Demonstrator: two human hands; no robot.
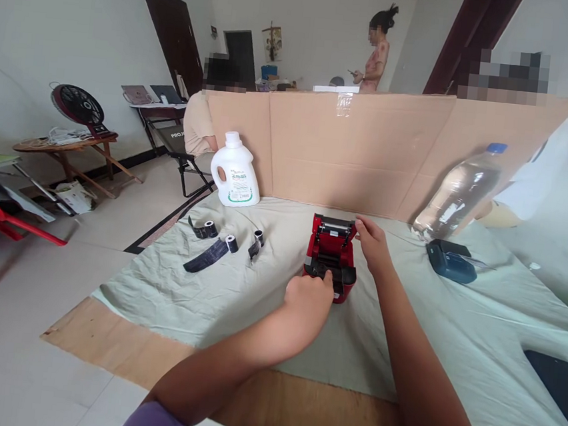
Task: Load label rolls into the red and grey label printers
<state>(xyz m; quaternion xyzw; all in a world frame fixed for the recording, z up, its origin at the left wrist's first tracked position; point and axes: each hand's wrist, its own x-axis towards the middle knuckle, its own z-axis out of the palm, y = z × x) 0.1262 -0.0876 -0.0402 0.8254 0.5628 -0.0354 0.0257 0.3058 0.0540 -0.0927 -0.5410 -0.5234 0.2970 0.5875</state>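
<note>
A small red and black printer, apparently for labels or receipts, stands on the cloth with its lid raised and its inside showing. The fingers of my right hand grip the upper right corner of that lid. At the printer's front edge, my left hand has one finger stretched onto the black front part, and the other fingers look curled or are hidden. Nothing shows in that hand. Left of the printer lie three small dark rolls: one roll, another roll with a long unrolled strip, and a third roll.
A white detergent jug and a large clear bottle stand before a cardboard screen. To the right lie a dark blue device and a black flat object. Several people are beyond the screen. A pale cloth covers the wooden table.
</note>
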